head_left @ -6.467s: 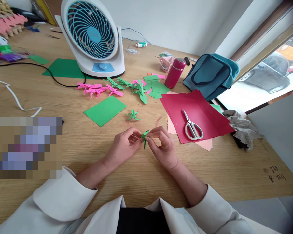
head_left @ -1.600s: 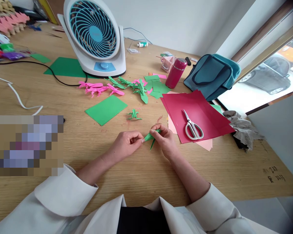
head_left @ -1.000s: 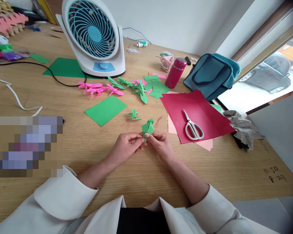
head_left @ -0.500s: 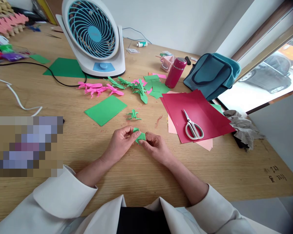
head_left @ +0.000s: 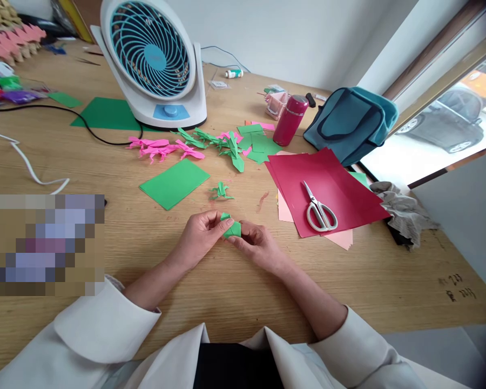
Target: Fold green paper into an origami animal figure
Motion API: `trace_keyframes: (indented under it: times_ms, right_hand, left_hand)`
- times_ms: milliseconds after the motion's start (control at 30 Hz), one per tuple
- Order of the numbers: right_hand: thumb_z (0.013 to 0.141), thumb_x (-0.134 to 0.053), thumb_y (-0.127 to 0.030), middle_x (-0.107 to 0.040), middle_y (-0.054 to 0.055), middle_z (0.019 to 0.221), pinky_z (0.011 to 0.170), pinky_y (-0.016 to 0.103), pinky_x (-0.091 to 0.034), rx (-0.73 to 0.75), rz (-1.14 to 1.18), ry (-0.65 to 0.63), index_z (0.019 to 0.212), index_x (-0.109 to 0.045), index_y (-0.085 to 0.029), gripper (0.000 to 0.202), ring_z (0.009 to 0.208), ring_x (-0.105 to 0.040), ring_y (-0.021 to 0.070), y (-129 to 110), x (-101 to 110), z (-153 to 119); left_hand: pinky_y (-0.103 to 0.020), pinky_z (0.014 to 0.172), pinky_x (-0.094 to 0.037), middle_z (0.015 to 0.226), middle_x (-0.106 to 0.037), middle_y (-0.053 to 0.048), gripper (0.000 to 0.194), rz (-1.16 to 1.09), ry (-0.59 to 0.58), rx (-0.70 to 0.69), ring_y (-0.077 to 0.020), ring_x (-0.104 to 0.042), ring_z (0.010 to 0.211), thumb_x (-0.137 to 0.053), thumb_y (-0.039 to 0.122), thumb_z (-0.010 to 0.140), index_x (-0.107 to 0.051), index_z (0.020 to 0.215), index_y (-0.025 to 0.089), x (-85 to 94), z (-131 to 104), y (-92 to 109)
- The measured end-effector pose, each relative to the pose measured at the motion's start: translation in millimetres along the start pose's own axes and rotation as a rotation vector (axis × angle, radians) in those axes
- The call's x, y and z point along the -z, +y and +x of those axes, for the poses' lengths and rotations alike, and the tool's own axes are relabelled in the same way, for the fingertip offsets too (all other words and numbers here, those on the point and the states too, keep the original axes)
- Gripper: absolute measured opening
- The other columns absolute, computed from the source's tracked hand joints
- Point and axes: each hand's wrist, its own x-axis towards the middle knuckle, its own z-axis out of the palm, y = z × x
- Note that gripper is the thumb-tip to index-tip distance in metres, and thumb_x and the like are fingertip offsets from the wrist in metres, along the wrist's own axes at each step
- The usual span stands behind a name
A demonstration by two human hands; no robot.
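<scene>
A small folded green paper is held between my two hands above the wooden table. My left hand pinches its left side, the thumb lying on top. At its right edge, my right hand grips it between thumb and fingers. Just beyond the hands lies a small green folded paper figure. A flat green sheet rests to the left of that figure. Farther back are several pink folded figures and several green folded figures.
Scissors lie on red sheets at the right. Behind them stand a red bottle and a teal bag. A white fan stands at the back left of the table. A grey cloth lies at the right edge.
My right thumb has shifted slightly down and left, off the face of the folded paper, so more of it shows. My left hand keeps its pinch.
</scene>
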Motion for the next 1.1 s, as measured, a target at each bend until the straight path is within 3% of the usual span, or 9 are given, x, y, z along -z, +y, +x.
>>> trace_keyframes:
  times_ms: [167,300,467,700,967,1100]
  right_hand:
    - [0.088,-0.061,-0.044,-0.046,-0.001,0.070,0.061,0.026,-0.033,-0.009,0.034,0.025,0.066,-0.058,-0.016,0.036,0.066,-0.043,0.0111,4,-2,0]
    - [0.088,-0.062,-0.047,-0.047,-0.001,0.070,0.060,0.026,-0.033,-0.014,0.056,0.032,0.063,-0.057,-0.016,0.039,0.067,-0.044,0.0116,5,-2,0]
    - [0.087,-0.061,-0.052,-0.048,-0.001,0.068,0.058,0.025,-0.032,-0.014,0.090,0.013,0.069,-0.060,-0.016,0.041,0.066,-0.043,0.0116,5,-1,1]
    - [0.086,-0.062,-0.057,-0.040,-0.004,0.063,0.058,0.025,-0.030,-0.030,0.099,0.076,0.062,-0.051,-0.017,0.047,0.061,-0.036,0.0102,4,-3,1]
    - [0.087,-0.059,-0.061,-0.044,-0.002,0.066,0.059,0.026,-0.032,-0.009,0.096,0.010,0.067,-0.062,-0.016,0.049,0.063,-0.040,0.0112,5,1,1]
    - [0.088,-0.054,-0.066,-0.047,-0.001,0.065,0.060,0.026,-0.033,0.013,0.044,-0.007,0.069,-0.069,-0.015,0.056,0.063,-0.042,0.0116,5,4,1]
  left_hand:
    - [-0.022,0.055,-0.032,0.059,-0.045,0.005,0.035,0.003,-0.069,0.033,-0.0081,-0.039,0.058,-0.069,0.040,0.081,-0.053,0.062,0.015,0.6,0,-1]
    - [-0.022,0.056,-0.035,0.058,-0.048,0.004,0.035,-0.073,-0.053,0.083,-0.0082,-0.042,0.058,-0.072,0.040,0.078,-0.054,0.061,0.015,-1.4,-1,1]
    - [-0.022,0.054,-0.040,0.062,-0.053,0.003,0.031,-0.137,0.058,0.088,-0.0093,-0.047,0.058,-0.074,0.041,0.075,-0.059,0.064,0.016,-0.7,2,6]
    - [-0.023,0.053,-0.042,0.062,-0.053,0.004,0.033,-0.057,0.012,0.047,-0.0094,-0.047,0.057,-0.072,0.043,0.077,-0.056,0.066,0.017,2.7,3,-1]
    - [-0.024,0.053,-0.034,0.056,-0.051,0.004,0.034,0.168,0.034,-0.041,-0.0099,-0.045,0.054,-0.067,0.042,0.081,-0.052,0.062,0.017,5.9,3,-4]
    - [-0.024,0.054,-0.035,0.055,-0.051,0.004,0.035,0.119,0.045,-0.017,-0.0099,-0.045,0.054,-0.069,0.043,0.079,-0.053,0.061,0.017,6.1,4,-2]
